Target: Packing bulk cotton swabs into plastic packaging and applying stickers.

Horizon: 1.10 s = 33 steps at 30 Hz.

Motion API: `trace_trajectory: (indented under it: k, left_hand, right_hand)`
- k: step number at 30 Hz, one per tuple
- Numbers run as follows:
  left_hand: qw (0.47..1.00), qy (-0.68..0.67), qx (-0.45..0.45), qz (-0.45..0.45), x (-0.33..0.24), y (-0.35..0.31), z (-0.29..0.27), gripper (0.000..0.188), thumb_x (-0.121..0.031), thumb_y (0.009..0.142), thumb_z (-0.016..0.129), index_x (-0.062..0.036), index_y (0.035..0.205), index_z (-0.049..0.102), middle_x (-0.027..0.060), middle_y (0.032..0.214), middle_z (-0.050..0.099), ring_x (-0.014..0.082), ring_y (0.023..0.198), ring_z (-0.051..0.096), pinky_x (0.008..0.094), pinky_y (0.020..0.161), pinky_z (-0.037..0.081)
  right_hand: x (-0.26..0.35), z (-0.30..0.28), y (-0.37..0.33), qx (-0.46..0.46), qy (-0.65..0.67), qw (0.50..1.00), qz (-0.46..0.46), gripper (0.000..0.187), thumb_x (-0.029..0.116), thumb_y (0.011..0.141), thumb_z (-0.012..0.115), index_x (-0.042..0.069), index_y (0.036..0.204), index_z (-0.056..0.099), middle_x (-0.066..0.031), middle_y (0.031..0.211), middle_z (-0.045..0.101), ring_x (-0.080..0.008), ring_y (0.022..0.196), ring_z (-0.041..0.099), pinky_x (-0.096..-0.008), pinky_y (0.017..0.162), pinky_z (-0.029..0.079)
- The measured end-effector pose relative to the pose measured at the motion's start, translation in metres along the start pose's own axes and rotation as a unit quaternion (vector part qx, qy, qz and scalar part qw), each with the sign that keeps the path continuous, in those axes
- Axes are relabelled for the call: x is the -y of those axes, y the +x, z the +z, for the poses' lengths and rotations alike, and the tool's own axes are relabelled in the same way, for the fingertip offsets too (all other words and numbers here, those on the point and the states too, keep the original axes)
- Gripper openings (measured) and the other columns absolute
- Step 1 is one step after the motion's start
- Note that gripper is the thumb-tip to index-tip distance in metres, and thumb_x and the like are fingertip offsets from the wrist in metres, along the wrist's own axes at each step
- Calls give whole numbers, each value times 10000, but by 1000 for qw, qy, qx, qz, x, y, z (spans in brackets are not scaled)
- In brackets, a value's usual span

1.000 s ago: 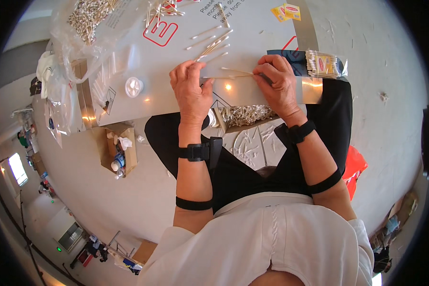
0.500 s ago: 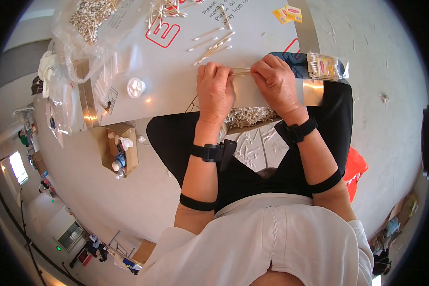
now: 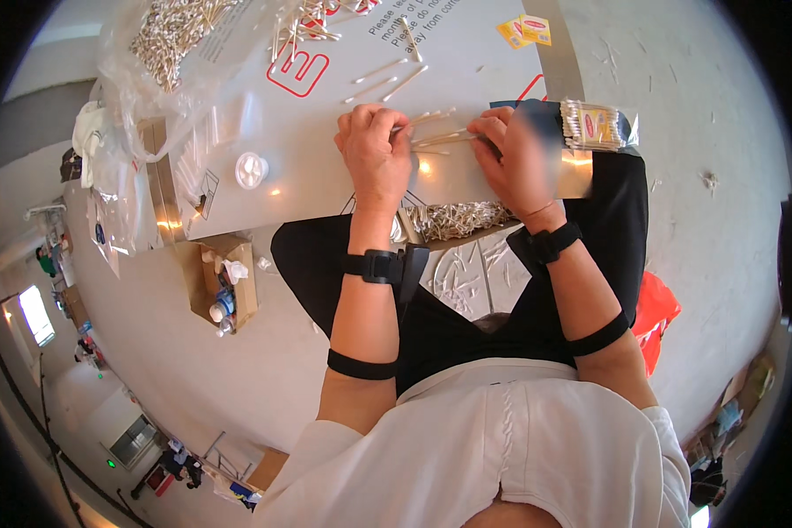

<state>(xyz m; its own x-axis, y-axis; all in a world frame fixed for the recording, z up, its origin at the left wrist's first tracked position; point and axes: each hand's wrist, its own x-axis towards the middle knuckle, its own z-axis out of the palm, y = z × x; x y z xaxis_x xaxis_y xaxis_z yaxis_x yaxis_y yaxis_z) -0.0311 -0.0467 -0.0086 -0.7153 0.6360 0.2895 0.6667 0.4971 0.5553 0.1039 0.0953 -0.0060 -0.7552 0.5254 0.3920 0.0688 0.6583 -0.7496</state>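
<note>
Over the near part of the grey printed table, my left hand [image 3: 374, 157] has its thumb and index finger pinched on cotton swabs [image 3: 433, 115]. My right hand [image 3: 517, 163] faces it, fingertips closed on the right ends of more cotton swabs [image 3: 444, 138] that span the gap between the hands. Part of the right hand is blurred. A few loose cotton swabs [image 3: 377, 90] lie just beyond my left hand. Below my hands, at the table's near edge, an open cardboard box [image 3: 456, 222] is filled with swabs.
A clear plastic bag [image 3: 172, 44] of swabs lies far left, beside a swab pile [image 3: 304, 26]. A small white round container [image 3: 251, 170] stands left. A swab pack [image 3: 592, 127] sits right; yellow cards [image 3: 524, 33] lie farther back. A carton [image 3: 217, 286] stands on the floor.
My hands have moved a little apart, the left one leftward. Swabs from the loose group on the table now lie between my hands, fanned out rather than in one tight bundle.
</note>
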Motion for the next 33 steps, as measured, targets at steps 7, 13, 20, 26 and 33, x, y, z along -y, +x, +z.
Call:
trace_trajectory:
  k: [7, 13, 20, 26, 33]
  left_hand:
    - [994, -49, -100, -16, -3, 13, 2, 168, -63, 715, 747, -79, 863, 670, 65, 949, 603, 285, 982, 527, 395, 891, 418]
    - [999, 44, 10, -1, 10, 32, -4, 293, -33, 710, 745, -89, 976, 637, 87, 974, 581, 317, 972, 507, 452, 872, 405]
    - [994, 45, -99, -3, 24, 49, -10, 191, -83, 702, 774, -83, 830, 633, 62, 925, 582, 306, 981, 515, 476, 899, 401]
    - [994, 51, 100, 13, 34, 63, -19, 166, -107, 712, 779, -78, 789, 635, 65, 905, 580, 302, 972, 515, 444, 875, 416]
    - [994, 12, 89, 66, 5, 64, -4, 173, -152, 728, 771, -74, 783, 627, 77, 885, 603, 310, 906, 540, 432, 783, 444]
  right_hand:
    - [-2, -1, -1, -7, 39, 999, 18, 132, -67, 720, 593, 21, 818, 595, -111, 896, 622, -320, 842, 626, -382, 743, 522]
    - [-3, 1, -1, -5, 37, 999, 16, 137, -68, 713, 600, 21, 817, 592, -111, 899, 627, -318, 844, 628, -378, 744, 523]
    - [-5, 1, -1, -2, 31, 999, 7, 130, -57, 712, 613, 24, 812, 595, -108, 899, 631, -316, 836, 630, -380, 743, 524]
    - [-5, 1, 0, 1, 26, 1000, 4, 119, -51, 716, 620, 23, 805, 592, -107, 896, 629, -315, 837, 630, -380, 739, 525]
    - [-3, 0, -1, -3, 27, 1000, 11, 108, -45, 723, 628, 20, 801, 591, -106, 889, 626, -316, 833, 627, -380, 732, 524]
